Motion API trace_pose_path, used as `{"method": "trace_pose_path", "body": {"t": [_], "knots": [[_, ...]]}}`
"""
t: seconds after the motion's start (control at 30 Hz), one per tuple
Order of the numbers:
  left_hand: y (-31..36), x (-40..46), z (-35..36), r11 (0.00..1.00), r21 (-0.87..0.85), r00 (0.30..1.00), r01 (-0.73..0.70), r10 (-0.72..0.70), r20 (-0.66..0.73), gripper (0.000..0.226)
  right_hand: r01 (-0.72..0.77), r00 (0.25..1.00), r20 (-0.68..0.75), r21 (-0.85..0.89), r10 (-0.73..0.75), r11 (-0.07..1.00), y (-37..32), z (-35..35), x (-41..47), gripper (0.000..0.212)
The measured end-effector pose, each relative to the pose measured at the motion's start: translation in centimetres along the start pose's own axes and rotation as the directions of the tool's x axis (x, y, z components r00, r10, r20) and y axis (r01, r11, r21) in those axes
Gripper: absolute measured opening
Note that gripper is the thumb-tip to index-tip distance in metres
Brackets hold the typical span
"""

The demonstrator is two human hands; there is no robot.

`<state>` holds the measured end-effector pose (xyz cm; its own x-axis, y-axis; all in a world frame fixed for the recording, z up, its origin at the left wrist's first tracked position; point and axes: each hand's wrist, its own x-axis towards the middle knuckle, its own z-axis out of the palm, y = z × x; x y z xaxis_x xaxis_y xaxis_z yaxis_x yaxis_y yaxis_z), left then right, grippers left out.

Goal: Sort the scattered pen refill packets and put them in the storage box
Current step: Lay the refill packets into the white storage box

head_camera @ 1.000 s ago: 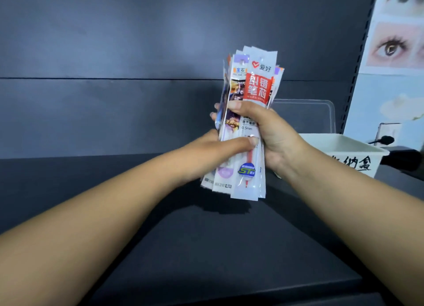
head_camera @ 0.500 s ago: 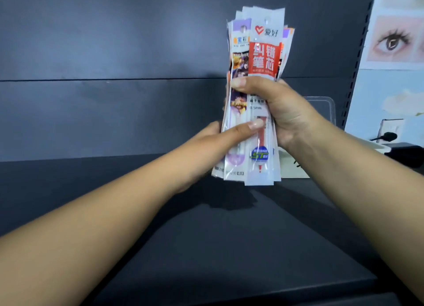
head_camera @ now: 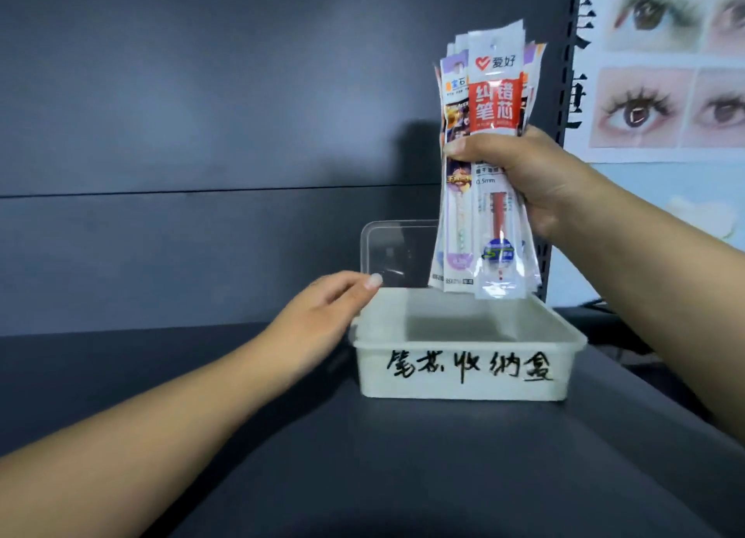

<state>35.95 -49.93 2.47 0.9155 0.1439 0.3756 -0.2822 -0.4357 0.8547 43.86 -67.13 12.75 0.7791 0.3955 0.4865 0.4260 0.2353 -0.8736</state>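
Right hand (head_camera: 536,183) was wrapped around the middle of a bundle of pen refill packets (head_camera: 490,162), fingers and thumb clamped on it, bundle upright. Lower ends of the packets hung just above the back half of the storage box (head_camera: 463,372), not touching the floor of it as far as could be seen. Left hand (head_camera: 322,316) lay against the box's left rim, fingers straight and relaxed, gripping nothing, apparently steadying it.

Judgement: step in hand was lowering the bundle into the box. To do it well, the bundle probably wanted tipping toward flat, long side along the box, since upright it stood far taller than the box walls. Release low, all together, so the slippery sleeves would not fan out. Left hand best kept on the rim.

Clear lid (head_camera: 397,251) stood upright behind the box, just left of the packets. Box sat on dark shelf (head_camera: 403,477); eye poster (head_camera: 661,66) to the box's right, behind.
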Motion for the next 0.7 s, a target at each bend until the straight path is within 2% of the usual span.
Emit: {"method": "trace_pose_path", "body": {"t": [0.07, 0.2, 0.33, 0.43, 0.5, 0.57, 0.63, 0.7], "knots": [[-0.1, 0.9, 1.3, 1.0, 0.022, 0.993, 0.015, -0.012, -0.116, 0.016, -0.03, 0.999, 0.033, -0.059, 0.032, 0.998, 0.9, -2.3, 1.2, 0.014], [-0.7, 1.2, 2.6, 0.989, -0.114, 0.96, 0.092, -0.118, -0.252, 0.013, -0.151, 0.967, 0.187, -0.125, 0.172, 0.981, 3.7, -4.5, 2.7, 0.013], [-1.6, 0.7, 3.3, 0.975, -0.17, 0.955, 0.145, -0.183, -0.235, 0.021, -0.248, 0.869, 0.376, -0.23, 0.321, 0.941, 5.7, -4.5, 3.8, 0.012], [-1.6, 0.5, 3.3, 0.938, -0.303, 0.958, 0.17, -0.23, -0.172, 0.037, -0.292, 0.788, 0.467, -0.289, 0.401, 0.912, 6.3, -4.2, 5.0, 0.011], [-1.8, 0.5, 3.1, 0.922, -0.335, 0.959, 0.193, -0.25, -0.134, 0.042, -0.336, 0.7, 0.538, -0.333, 0.47, 0.881, 6.8, -4.3, 5.8, 0.011], [-2.2, 0.8, 2.5, 0.906, -0.374, 0.953, 0.199, -0.267, -0.141, 0.037, -0.374, 0.545, 0.618, -0.426, 0.567, 0.824, 7.3, -4.3, 6.4, 0.022], [-3.0, 1.2, 2.3, 0.889, -0.408, 0.943, 0.208, -0.293, -0.159, 0.034, -0.395, 0.376, 0.656, -0.525, 0.654, 0.754, 8.4, -4.0, 6.8, 0.043], [-3.3, 1.3, 2.2, 0.877, -0.435, 0.946, 0.203, -0.29, -0.143, 0.033, -0.416, 0.269, 0.684, -0.553, 0.679, 0.722, 9.7, -3.4, 6.8, 0.049]]}}
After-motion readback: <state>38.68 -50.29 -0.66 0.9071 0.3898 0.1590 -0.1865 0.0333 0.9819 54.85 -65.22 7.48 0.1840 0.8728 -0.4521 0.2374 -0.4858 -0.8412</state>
